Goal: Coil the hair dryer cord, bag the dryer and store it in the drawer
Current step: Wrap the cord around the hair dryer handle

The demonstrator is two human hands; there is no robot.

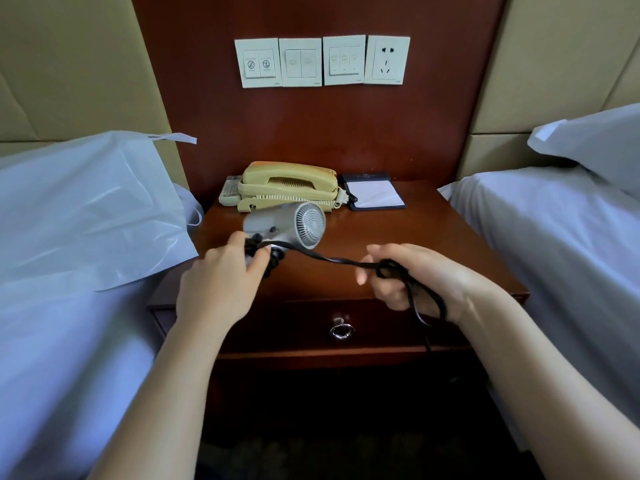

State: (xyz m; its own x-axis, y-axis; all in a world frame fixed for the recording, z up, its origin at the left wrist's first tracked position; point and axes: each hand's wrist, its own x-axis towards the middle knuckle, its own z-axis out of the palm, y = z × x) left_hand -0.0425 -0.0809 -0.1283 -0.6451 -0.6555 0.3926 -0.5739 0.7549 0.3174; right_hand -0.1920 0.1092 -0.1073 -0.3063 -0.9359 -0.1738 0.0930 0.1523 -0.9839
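Observation:
A silver hair dryer [287, 224] hangs just above the wooden nightstand [415, 237], its grille facing me. My left hand [221, 282] grips its handle, where a few turns of black cord are wound. The black cord [332, 259] runs rightward to my right hand [412, 278], which holds it, with a loop hanging down past the wrist. A white plastic bag [86, 209] lies on the left bed. The drawer [311, 327] below the nightstand top is closed, with a metal ring pull [341, 330].
A yellow telephone [289, 185], a remote [230, 194] and a notepad [374, 194] sit at the back of the nightstand. Switches and a wall socket [388, 60] are on the panel above. White-sheeted beds flank both sides, with a pillow [595, 143] on the right.

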